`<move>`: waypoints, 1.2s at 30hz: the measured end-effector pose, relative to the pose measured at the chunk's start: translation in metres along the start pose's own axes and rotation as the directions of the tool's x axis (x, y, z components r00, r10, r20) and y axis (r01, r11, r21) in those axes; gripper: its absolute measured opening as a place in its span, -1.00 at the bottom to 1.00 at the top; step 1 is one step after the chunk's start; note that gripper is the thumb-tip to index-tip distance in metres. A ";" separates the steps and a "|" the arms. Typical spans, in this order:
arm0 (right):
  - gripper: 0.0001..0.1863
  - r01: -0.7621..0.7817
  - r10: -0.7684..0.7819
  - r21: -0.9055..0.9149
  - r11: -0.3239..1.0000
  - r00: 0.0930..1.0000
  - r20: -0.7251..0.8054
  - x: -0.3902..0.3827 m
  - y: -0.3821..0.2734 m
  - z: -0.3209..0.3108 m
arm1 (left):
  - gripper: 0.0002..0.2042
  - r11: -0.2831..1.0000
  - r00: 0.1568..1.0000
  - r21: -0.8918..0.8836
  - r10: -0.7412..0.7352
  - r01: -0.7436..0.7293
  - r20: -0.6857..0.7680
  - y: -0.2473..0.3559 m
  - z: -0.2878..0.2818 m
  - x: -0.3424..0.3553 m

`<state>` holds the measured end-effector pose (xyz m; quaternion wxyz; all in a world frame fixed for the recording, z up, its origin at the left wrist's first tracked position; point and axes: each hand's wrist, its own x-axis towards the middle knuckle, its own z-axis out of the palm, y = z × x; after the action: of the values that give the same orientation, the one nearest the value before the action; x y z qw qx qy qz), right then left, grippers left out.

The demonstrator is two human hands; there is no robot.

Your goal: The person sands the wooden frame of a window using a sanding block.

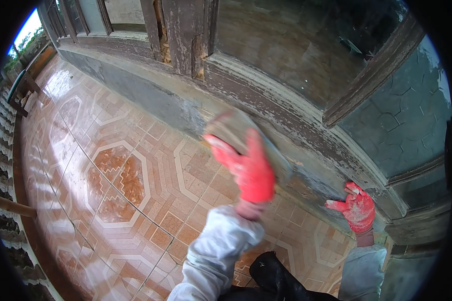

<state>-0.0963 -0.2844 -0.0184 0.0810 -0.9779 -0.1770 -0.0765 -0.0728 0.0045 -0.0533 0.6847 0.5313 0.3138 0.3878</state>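
My left hand, in a red glove, is wrapped round a flat, rectangular plastering float, brownish with a pale edge. Motion blurs both the hand and the float. The float is against or just in front of the low grey cement wall band below the window frame; exact contact is unclear. Farther right, my right hand, in a red glove smeared with grey, rests at the ledge under the frame. Its thumb is stretched apart from the bent fingers, and nothing shows in it.
Above the band runs a weathered wooden window frame with peeling paint and glass panes. Patterned brown tiles cover the floor, wet and shiny at left. A balustrade borders the far left. Dark clothing shows at the bottom.
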 end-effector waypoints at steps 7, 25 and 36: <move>-0.47 0.103 -0.105 -0.038 0.994 0.992 -0.076 -0.004 0.020 0.011 | -0.04 0.980 0.994 -0.165 -0.109 0.109 0.011 0.013 -0.003 0.012; -0.49 0.265 -0.283 -0.175 0.948 0.955 -0.090 0.000 0.011 0.001 | 0.13 0.949 0.982 0.279 0.110 -0.151 0.155 -0.026 0.017 -0.081; -0.45 0.021 -0.015 -0.111 0.994 0.998 0.059 0.002 -0.004 -0.008 | 0.00 0.982 0.989 -0.114 -0.149 0.149 0.008 0.018 0.006 -0.008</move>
<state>-0.0967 -0.2818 -0.0095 0.0202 -0.9811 -0.1834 -0.0585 -0.0754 -0.0028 -0.0348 0.7409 0.4664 0.3300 0.3530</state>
